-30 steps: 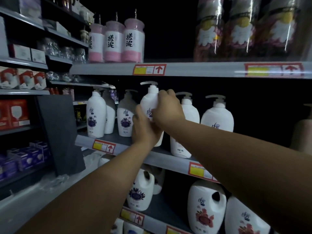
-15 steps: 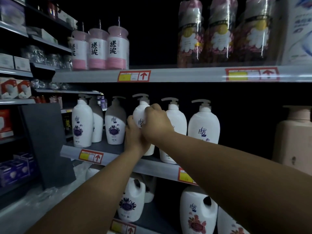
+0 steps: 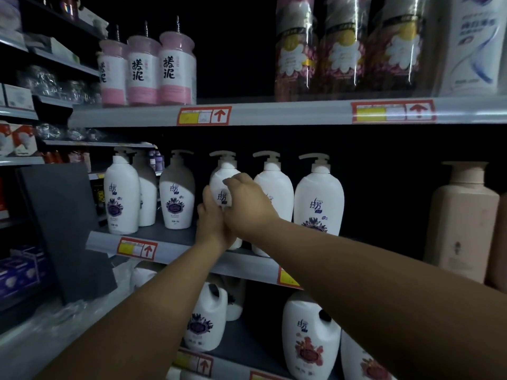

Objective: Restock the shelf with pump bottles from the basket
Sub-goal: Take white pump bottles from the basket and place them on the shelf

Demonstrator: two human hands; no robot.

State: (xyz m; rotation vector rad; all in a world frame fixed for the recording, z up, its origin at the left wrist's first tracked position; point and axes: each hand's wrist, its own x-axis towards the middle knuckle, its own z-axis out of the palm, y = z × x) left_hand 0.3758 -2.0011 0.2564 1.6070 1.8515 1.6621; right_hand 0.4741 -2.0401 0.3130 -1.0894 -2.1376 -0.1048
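Both my hands, left hand [image 3: 212,223] and right hand [image 3: 247,204], grasp a pump bottle [image 3: 223,185] on the shelf [image 3: 175,246], between neighbouring bottles [image 3: 318,198]; basket unseen, remainder unknown.

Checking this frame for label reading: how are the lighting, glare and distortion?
Head view: dim overall, shelf backs black; glare streaks on the wrapped bottles up top; wide-angle bend in the shelf edge; the held pump bottle label partly hidden by the right hand.

Left hand [image 3: 212,226], right hand [image 3: 248,205] curled.
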